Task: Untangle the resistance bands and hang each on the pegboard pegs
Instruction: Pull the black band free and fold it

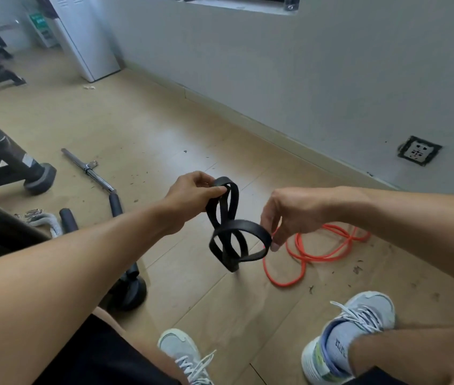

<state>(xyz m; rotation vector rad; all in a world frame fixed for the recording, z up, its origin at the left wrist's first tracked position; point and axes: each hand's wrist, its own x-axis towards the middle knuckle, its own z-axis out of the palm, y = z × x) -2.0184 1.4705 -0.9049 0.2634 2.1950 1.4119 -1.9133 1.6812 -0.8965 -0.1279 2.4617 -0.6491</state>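
Far left there was black gym gear (3, 162), some machine frame with rubber feet, and a chrome bar attachment (92, 170) with black grips lying on the floor just beside it. Moving in, the person's left hand (192, 194) was up over the floor, pinching the top loop of a black resistance band (231, 226) between thumb and fingertips. The band hung down twisted into a few overlapping loops, sort of a figure eight, all of it off the floor. The right hand (289, 215) was pinching the lower loop at its right edge, fingers curled down around it. Honestly the trick at that point looked like keeping the top pinch steady and feeding the lower loop back through whichever loop it crosses, instead of just yanking, since flat bands tend to lock tighter when pulled. Letting it dangle so the twist shows itself would probably help too. Just right of the hands, an orange tube band (320, 251) lay loosely coiled on the floor, apart from the black one, so it looked like that one was waiting its turn. No pegboard was anywhere in shot. The floor (142, 126) was light wood-look planks with bits of dark debris scattered about, a grey wall ran along the back with a socket (419, 150) low on the right, and the person's pale sneakers (359, 323) showed at the bottom.
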